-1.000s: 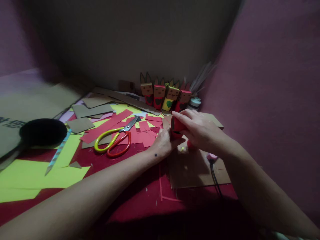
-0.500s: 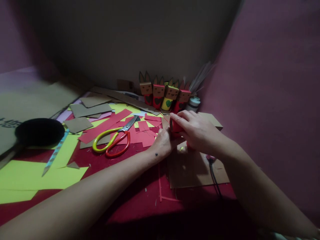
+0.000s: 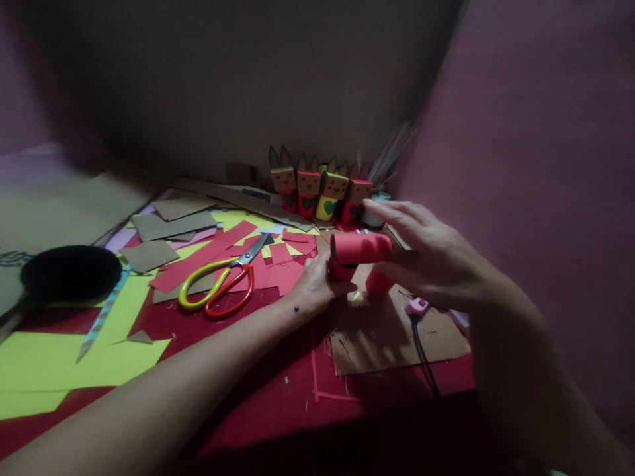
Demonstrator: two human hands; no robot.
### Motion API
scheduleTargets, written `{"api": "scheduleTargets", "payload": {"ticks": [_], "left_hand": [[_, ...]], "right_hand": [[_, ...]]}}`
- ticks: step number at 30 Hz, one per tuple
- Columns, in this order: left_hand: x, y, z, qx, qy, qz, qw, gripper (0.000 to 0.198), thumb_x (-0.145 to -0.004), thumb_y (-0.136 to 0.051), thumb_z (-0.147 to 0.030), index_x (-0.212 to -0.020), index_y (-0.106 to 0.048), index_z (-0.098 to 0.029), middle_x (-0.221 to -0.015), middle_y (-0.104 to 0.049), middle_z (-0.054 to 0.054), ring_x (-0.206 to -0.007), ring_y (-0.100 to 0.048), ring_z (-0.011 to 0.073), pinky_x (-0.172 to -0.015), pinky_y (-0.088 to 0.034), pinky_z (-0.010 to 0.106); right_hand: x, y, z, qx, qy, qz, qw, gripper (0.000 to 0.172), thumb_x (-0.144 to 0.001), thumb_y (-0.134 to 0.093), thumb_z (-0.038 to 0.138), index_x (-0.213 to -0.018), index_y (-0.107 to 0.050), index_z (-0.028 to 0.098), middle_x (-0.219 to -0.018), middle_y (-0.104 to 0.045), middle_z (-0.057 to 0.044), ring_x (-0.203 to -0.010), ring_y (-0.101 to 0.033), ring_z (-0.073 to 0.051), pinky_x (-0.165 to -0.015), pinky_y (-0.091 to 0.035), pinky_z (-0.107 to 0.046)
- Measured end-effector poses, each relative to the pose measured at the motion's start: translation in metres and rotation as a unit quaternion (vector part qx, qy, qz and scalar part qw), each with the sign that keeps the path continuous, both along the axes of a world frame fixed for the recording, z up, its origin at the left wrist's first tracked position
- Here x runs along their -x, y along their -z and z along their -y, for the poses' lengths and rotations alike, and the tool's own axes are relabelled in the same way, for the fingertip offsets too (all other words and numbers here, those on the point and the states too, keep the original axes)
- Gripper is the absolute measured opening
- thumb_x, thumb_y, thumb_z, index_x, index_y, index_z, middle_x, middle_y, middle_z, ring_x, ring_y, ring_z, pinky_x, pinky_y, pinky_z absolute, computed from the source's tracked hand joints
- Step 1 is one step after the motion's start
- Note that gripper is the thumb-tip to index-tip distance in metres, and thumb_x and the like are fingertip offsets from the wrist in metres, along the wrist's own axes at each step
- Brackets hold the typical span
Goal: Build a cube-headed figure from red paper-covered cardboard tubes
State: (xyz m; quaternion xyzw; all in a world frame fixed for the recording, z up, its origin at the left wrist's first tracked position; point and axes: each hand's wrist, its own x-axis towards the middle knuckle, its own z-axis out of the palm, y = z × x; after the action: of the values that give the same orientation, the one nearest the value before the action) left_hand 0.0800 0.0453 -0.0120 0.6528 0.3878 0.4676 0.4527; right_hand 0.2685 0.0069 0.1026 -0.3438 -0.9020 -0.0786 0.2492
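Note:
A red paper-covered tube (image 3: 361, 248) lies sideways, its open brown end facing left. Beneath its left end is another red tube piece (image 3: 342, 272), mostly hidden, with my left hand (image 3: 313, 284) closed around it, thumb in front. A third red piece (image 3: 380, 282) stands below the right end; whether they touch is unclear. My right hand (image 3: 430, 254) is open just right of the sideways tube, fingers stretched apart. Under all this lies a brown cardboard sheet (image 3: 357, 350). On it, right of the red pieces, rests a small pink tool (image 3: 417, 306) with a dark cord.
Scissors (image 3: 241, 258) with yellow and red handles lie among red and yellow paper scraps to the left. Farther left are a striped pencil (image 3: 104, 313) and a black round object (image 3: 72, 274). Several rabbit-faced tube figures (image 3: 327, 205) stand at the back beside a whitish bottle (image 3: 376, 211).
My right hand has opened and moved right, off the red tube, which is now exposed. My left hand keeps its hold. The whole view has shifted slightly.

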Motion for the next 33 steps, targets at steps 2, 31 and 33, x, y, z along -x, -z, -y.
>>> {"api": "scheduleTargets", "payload": {"ticks": [2,31,33], "left_hand": [[0.002,0.001,0.000,-0.008,-0.001,-0.023,1.000,0.041,-0.063,-0.079,-0.020,-0.102,-0.067,-0.020,-0.098,-0.069,0.007,-0.092,-0.062,0.0290,-0.078,-0.053,0.042],[0.004,-0.016,0.001,0.090,-0.039,-0.212,0.972,0.028,-0.070,-0.074,-0.038,-0.086,-0.064,-0.017,-0.088,-0.071,0.007,-0.082,-0.065,0.0256,-0.066,-0.047,0.033],[0.004,-0.018,0.002,0.086,-0.041,-0.234,0.967,0.026,-0.070,-0.073,-0.037,-0.085,-0.065,-0.017,-0.085,-0.071,0.006,-0.082,-0.065,0.0258,-0.065,-0.046,0.032]], "right_hand": [[-0.023,0.005,0.002,0.042,-0.001,-0.078,0.996,0.077,-0.083,-0.070,0.029,-0.152,-0.036,0.033,-0.148,-0.047,-0.009,-0.138,-0.044,-0.035,-0.113,-0.040,-0.055],[-0.042,0.067,-0.025,0.329,0.016,-0.402,0.854,0.091,-0.067,-0.075,0.020,-0.149,-0.036,0.028,-0.133,-0.059,-0.008,-0.107,-0.063,-0.025,-0.091,-0.055,-0.038],[-0.044,0.069,-0.026,0.319,0.013,-0.398,0.860,0.090,-0.068,-0.076,0.021,-0.148,-0.037,0.028,-0.134,-0.058,-0.008,-0.109,-0.062,-0.025,-0.093,-0.054,-0.038]]}}
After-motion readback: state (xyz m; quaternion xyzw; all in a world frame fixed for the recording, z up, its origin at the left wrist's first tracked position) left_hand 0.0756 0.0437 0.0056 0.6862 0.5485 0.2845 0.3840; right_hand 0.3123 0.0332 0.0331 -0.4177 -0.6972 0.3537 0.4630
